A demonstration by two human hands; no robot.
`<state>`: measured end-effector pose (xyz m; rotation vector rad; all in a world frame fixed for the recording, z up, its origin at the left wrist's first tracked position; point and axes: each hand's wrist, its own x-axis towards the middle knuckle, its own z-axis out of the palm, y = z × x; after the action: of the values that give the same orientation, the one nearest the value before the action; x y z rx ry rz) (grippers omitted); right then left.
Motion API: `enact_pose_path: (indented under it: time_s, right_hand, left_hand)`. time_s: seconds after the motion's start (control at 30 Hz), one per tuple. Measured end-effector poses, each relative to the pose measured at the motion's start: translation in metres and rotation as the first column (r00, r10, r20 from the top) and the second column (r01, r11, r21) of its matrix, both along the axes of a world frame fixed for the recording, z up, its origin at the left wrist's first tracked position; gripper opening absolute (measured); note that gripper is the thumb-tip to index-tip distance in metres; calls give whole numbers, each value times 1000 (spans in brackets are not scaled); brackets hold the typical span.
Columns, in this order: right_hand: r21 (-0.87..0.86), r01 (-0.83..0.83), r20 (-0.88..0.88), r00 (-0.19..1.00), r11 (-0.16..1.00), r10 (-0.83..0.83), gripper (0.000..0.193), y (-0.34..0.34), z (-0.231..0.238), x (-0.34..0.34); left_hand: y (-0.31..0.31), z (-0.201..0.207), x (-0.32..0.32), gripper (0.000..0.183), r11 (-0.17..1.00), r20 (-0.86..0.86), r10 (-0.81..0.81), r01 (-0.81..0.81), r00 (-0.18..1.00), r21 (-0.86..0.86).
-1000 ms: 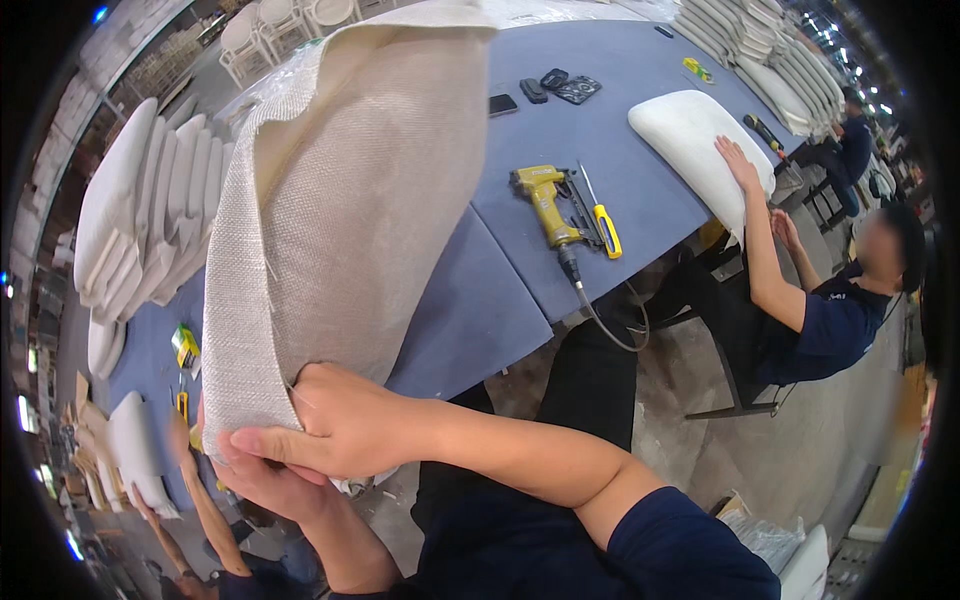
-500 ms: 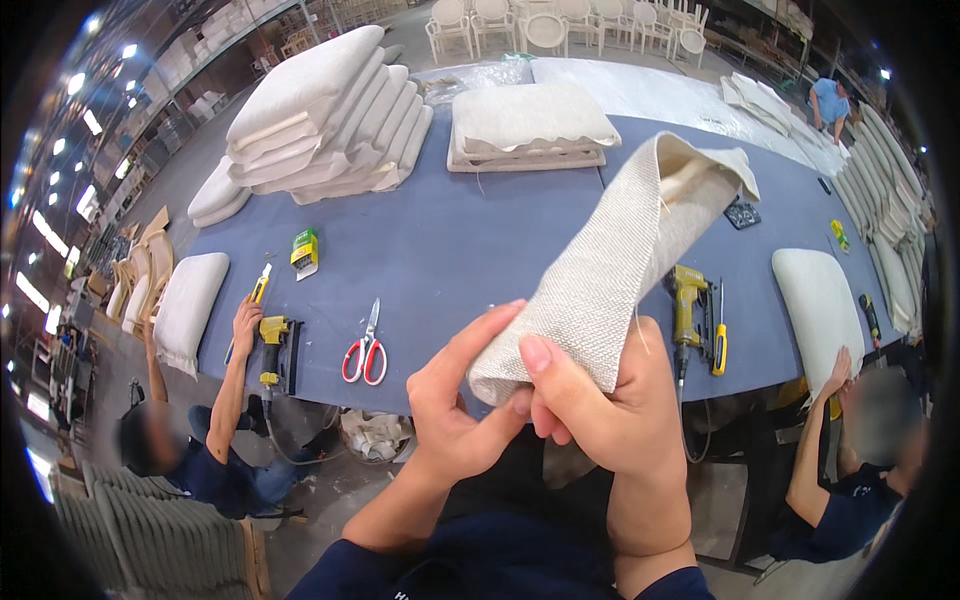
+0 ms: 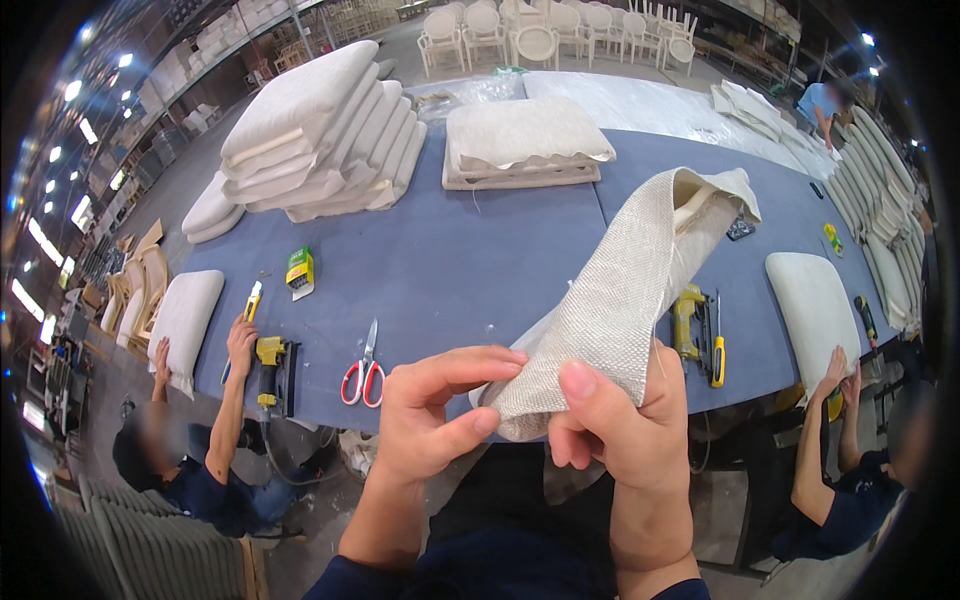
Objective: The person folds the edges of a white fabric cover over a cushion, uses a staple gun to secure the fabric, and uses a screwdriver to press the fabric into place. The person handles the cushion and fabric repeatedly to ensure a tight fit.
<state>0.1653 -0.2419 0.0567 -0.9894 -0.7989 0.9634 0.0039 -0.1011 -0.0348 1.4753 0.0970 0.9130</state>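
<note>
- Fabric piece (image 3: pixel 606 318) is raised over the near edge of the blue table (image 3: pixel 450 270), held in front of the wearer; its far end points to 1 o'clock, its near end to 7. The places below are read from it, with 12 leading away from the wearer.
- Right hand (image 3: pixel 640 430), at 5 o'clock, grasps it: thumb pressed on the weave, fingers curled under.
- Left hand (image 3: pixel 430 410), at 8 o'clock, bends round the near corner with forefinger and thumb; whether it pinches firmly, I cannot tell.
- Likely trouble: if the right thumb eases, the fold could spring open or slip askew. Uneven pull between the 2 hands could skew the weave or fray the raw edge. The far end, unsupported, may sag and twist.
- Its look: coarse, pale beige weave, doubled over lengthwise, gaping at the far end on a paler inside.
- Close by at 3 o'clock: a yellow staple gun (image 3: pixel 688 325), then a screwdriver (image 3: pixel 718 362).
- At 8 to 9 o'clock: red-handled scissors (image 3: pixel 366 370).
- At 11 o'clock: low cushion stack (image 3: pixel 525 135); at 10, the taller stack (image 3: pixel 310 125).
- Far out at 9 o'clock: a co-worker's hand (image 3: pixel 241 345) beside a yellow knife (image 3: pixel 254 300).
</note>
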Motion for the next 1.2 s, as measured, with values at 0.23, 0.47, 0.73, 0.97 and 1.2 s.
enact_pose_path:
  time_s: [0.23,0.47,0.73,0.97,1.2]
  right_hand:
    - [130,11,-52,999,991,-4,25,1,-23,5]
    - [185,181,17,982,966,-188,41,6,-37,-8]
    - [34,43,-6,999,998,-43,18,-2,-14,-7]
    - [-65,81,114,991,995,-73,21,-4,1,-11]
    - [-92,40,123,992,995,-29,29,-9,-2,-3]
  left_hand:
    - [9,17,-6,38,966,-106,85,-55,991,253]
    - [8,-9,5,36,993,62,29,-36,998,111]
    - [24,16,-7,41,927,-54,39,-16,998,374]
    - [29,33,-8,43,814,-94,20,38,995,580]
    - [32,65,2,40,875,-334,-102,245,937,418]
